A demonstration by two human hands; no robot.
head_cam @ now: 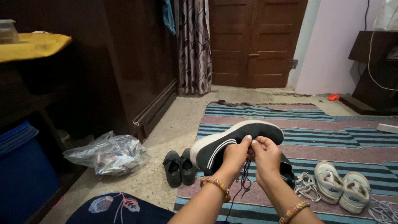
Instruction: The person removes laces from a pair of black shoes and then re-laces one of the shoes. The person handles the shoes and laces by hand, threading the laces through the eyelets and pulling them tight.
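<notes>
A black sneaker with a white sole and white side stripes is held up over the striped rug, its sole facing away from me. My left hand and my right hand meet at its top, fingertips pinched on the black lace, whose loose ends hang down between my wrists. Both wrists wear gold bangles.
A small pair of black shoes stands on the floor left of the rug. White sneakers with loose white laces lie at the right. A clear plastic bag sits by the dark wardrobe. A wooden door and curtain are behind.
</notes>
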